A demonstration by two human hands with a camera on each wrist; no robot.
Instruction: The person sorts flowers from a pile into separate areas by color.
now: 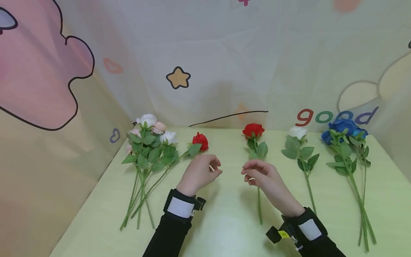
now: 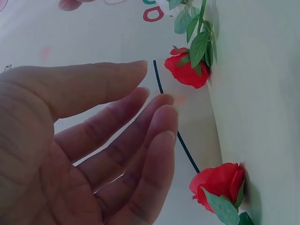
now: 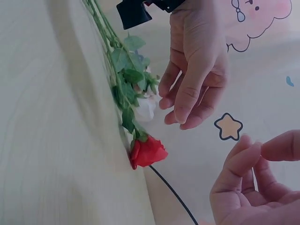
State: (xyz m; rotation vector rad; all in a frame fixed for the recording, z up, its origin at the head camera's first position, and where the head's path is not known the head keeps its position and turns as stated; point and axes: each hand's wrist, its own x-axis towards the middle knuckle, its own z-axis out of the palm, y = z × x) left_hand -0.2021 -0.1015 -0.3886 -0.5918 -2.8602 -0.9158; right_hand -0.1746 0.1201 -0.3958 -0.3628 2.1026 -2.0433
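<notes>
My left hand (image 1: 199, 172) hovers over the table with its fingers loosely bent and nothing in them; the left wrist view shows its thumb apart from the fingers (image 2: 140, 140). Just behind it lies a red rose (image 1: 201, 141), its stem crossing a bunch of white and pale pink roses (image 1: 153, 142). My right hand (image 1: 264, 176), also holding nothing, hangs above the stem of a second red rose (image 1: 253, 131). In the right wrist view, the thumb and fingers of the right hand (image 3: 255, 187) come close together; whether they touch is unclear. The hands face each other, apart.
Right of the right hand a white rose (image 1: 297, 132) lies on the pale green table (image 1: 221, 221). Blue roses (image 1: 345, 130) with crossed stems lie at the far right. A printed cloth backdrop (image 1: 224, 53) rises behind the table; another stands along the left side.
</notes>
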